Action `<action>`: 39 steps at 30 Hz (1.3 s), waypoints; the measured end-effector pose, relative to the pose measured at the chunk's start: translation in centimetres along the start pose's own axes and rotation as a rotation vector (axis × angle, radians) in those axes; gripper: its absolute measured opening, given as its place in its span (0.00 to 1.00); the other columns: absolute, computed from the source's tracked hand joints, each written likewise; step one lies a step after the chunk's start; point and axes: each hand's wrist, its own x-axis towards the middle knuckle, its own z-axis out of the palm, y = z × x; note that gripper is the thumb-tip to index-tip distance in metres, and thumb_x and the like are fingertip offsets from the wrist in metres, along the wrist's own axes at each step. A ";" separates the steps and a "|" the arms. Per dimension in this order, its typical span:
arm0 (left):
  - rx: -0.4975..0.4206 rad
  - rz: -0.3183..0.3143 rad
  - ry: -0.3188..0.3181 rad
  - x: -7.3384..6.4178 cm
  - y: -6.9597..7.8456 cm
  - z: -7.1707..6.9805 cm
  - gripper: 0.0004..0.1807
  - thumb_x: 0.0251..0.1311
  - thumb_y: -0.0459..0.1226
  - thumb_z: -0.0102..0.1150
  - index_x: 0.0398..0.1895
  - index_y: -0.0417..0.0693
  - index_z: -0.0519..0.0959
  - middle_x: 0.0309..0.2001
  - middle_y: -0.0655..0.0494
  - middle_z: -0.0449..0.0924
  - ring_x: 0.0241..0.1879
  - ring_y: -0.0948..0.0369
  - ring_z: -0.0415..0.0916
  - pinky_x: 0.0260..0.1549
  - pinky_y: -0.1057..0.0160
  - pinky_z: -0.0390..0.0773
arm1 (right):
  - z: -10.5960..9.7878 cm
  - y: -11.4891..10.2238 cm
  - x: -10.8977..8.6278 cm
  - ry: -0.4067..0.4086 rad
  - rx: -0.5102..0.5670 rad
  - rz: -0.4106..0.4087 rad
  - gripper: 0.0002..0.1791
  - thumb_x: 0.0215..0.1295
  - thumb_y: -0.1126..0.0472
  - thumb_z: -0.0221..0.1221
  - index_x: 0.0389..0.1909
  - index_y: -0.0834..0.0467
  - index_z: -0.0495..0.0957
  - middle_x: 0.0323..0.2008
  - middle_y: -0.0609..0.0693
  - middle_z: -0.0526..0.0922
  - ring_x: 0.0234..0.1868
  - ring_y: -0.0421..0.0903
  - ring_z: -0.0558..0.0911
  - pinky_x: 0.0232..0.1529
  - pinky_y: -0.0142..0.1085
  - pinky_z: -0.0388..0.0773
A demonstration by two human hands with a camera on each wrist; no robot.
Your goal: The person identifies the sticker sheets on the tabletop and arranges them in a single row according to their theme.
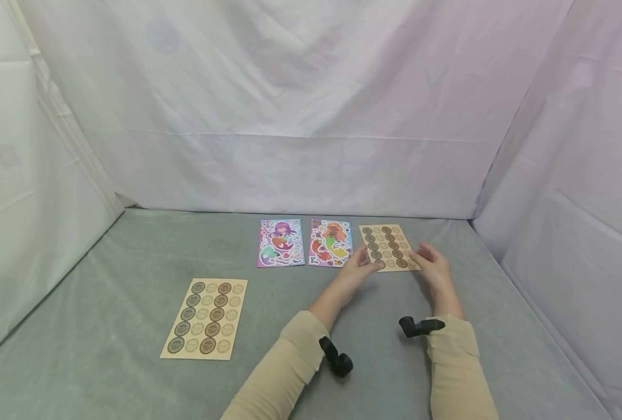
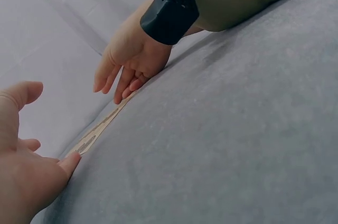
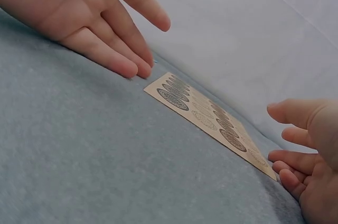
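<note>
A tan sheet of round stickers (image 1: 389, 238) lies flat at the back right of the table, between both hands. My left hand (image 1: 348, 279) is at its left edge, the fingers fairly straight; in the right wrist view the left fingertips (image 3: 124, 68) rest on the cloth just beside the sheet's corner. On the opposite side, my right hand (image 1: 435, 273) touches or nearly touches the right edge, its fingers loosely bent and the thumb raised in the right wrist view. Neither hand lifts the sheet. Left of it lie two colourful mermaid sticker sheets (image 1: 330, 244), (image 1: 281, 244) side by side.
Another tan sheet of round stickers (image 1: 203, 319) lies at the front left of the grey cloth-covered table (image 1: 106, 303). White curtains (image 1: 300, 105) enclose the back and sides. A black wrist camera (image 1: 337, 357) sticks out from the left sleeve, another (image 1: 421, 326) from the right.
</note>
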 end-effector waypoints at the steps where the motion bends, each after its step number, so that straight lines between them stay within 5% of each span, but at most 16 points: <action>1: -0.039 -0.001 -0.017 0.2 0.0 -0.1 0.41 0.60 0.41 0.63 0.73 0.44 0.55 0.71 0.44 0.57 0.68 0.50 0.58 0.62 0.52 0.64 | 0.0 0.0 0.0 -0.001 -0.005 0.002 0.35 0.69 0.54 0.56 0.73 0.59 0.55 0.68 0.64 0.61 0.68 0.60 0.61 0.65 0.52 0.59; 6: -0.186 -0.024 -0.083 0.4 0.1 -0.4 0.42 0.60 0.36 0.61 0.74 0.40 0.50 0.73 0.39 0.49 0.69 0.48 0.55 0.59 0.57 0.69 | -0.1 -0.1 0.0 -0.015 -0.014 0.010 0.36 0.69 0.53 0.55 0.73 0.59 0.55 0.68 0.64 0.61 0.68 0.60 0.61 0.66 0.51 0.59; 16: -0.277 -0.034 -0.133 0.6 0.1 -0.6 0.41 0.62 0.33 0.57 0.75 0.40 0.47 0.73 0.38 0.46 0.68 0.48 0.57 0.57 0.55 0.71 | -0.1 -0.6 -0.3 -0.030 -0.027 0.031 0.36 0.71 0.51 0.52 0.74 0.57 0.52 0.69 0.64 0.60 0.68 0.60 0.60 0.66 0.53 0.56; 39: -0.366 -0.014 -0.062 0.7 -0.2 -0.1 0.39 0.61 0.30 0.57 0.73 0.38 0.52 0.70 0.39 0.55 0.65 0.49 0.63 0.54 0.55 0.74 | 0.0 -0.7 -0.3 -0.009 0.068 0.066 0.33 0.70 0.56 0.54 0.73 0.57 0.56 0.66 0.64 0.64 0.66 0.59 0.64 0.64 0.53 0.60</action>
